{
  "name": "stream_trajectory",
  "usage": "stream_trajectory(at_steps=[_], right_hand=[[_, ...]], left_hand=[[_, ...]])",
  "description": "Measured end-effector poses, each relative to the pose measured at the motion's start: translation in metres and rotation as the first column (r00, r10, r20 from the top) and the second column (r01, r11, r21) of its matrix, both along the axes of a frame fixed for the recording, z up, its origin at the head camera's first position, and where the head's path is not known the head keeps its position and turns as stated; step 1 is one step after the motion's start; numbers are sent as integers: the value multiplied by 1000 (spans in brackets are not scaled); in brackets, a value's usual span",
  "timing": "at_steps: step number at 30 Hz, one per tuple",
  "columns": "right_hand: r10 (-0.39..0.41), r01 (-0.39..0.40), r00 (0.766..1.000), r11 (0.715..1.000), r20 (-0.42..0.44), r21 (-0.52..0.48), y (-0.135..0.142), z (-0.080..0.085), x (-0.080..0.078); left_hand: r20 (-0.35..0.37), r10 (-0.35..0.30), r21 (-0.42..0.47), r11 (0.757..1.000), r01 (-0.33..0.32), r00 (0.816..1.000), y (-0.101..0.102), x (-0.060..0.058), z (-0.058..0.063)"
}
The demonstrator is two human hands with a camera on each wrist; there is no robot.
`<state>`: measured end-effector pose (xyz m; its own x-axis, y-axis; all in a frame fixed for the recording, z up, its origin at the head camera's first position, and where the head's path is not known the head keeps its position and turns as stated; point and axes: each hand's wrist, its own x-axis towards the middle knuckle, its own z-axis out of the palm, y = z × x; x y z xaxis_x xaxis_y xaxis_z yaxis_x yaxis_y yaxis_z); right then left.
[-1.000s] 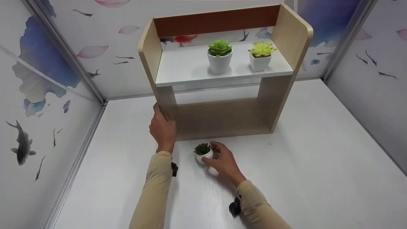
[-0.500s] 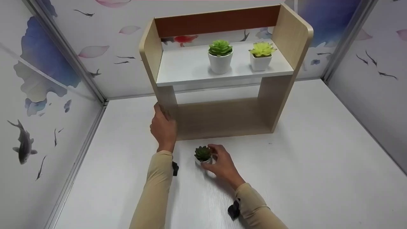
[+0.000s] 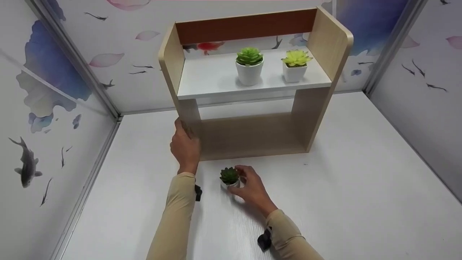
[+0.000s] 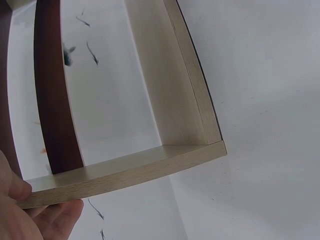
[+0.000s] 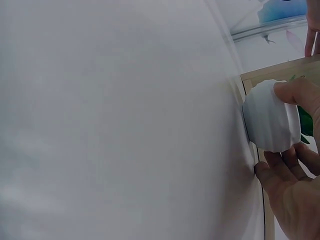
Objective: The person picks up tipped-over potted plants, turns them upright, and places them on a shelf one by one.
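Observation:
My left hand [image 3: 185,147] grips the left side panel of a light wooden shelf unit [image 3: 252,139]; in the left wrist view, the thumb and fingers [image 4: 65,220] lie on opposite faces of the panel. In front of the unit, my right hand [image 3: 252,187] holds a small potted succulent [image 3: 229,176] with dark green leaves, thumb on one side and fingers on the other. Its round white pot [image 5: 270,117] shows plainly in the right wrist view, the leaves mostly hidden behind it and the hand.
On the unit's white upper shelf [image 3: 207,77] stand a bright green succulent in a round white pot [image 3: 249,74] and a yellow-green one in a square white pot [image 3: 294,72]. White table [image 3: 353,187] surrounds the unit. Printed wall panels [image 3: 68,151] rise at the back and sides.
The dark green succulent was tilted leftward and now stands more upright, its leaves facing up, with the right hand shifted slightly nearer me. The left hand stays on the panel.

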<state>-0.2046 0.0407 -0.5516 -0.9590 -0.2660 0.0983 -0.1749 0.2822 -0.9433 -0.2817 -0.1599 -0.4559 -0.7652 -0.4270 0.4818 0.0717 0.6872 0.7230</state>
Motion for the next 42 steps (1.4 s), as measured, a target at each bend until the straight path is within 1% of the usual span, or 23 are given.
stream_trajectory(at_steps=[2, 4, 8, 15, 19, 22, 25, 28, 30, 35, 38, 42], right_hand=[[12, -12, 1000, 1000, -7, 11, 0, 0, 1], [29, -28, 999, 999, -32, 28, -1, -1, 2], [37, -33, 997, 998, -72, 54, -4, 1, 3], [-17, 28, 993, 995, -115, 91, -9, 5, 3], [-18, 32, 990, 995, -141, 94, -9, 4, 3], [-24, 36, 990, 996, -136, 80, -7, 6, 2], [-40, 46, 994, 998, -105, 53, -2, 14, 2], [-41, 44, 995, 999, -93, 28, 1, 30, 2], [-40, 42, 994, 999, -102, 15, 2, 46, 2], [-49, 51, 982, 999, -182, 8, 1, 105, 1], [-46, 45, 965, 999, -259, -12, -1, 142, 0], [-45, 31, 927, 999, -372, -43, -6, 187, -4]], left_hand=[[5, 3, 1, 1000, -3, 1000, -1, 1, -2], [7, 6, 2, 1000, -6, 1000, -1, 1, -2], [-5, 10, 3, 1000, -10, 1000, -2, 0, -1], [-13, -16, 25, 1000, 17, 1000, 0, -1, 2], [-12, -6, 31, 999, 6, 1000, 0, -1, 2], [-13, -7, 30, 1000, 7, 1000, 0, -1, 2], [-14, -1, 23, 1000, 1, 1000, 0, -1, 2], [-15, 10, 21, 1000, -10, 1000, 0, -2, 2], [-17, 14, 19, 1000, -14, 1000, 0, -2, 1], [4, 0, 17, 1000, 0, 1000, 0, -3, 2], [31, -5, 30, 1000, 4, 1000, -1, -3, 3], [44, 1, 42, 999, -3, 999, -2, -3, 2]])
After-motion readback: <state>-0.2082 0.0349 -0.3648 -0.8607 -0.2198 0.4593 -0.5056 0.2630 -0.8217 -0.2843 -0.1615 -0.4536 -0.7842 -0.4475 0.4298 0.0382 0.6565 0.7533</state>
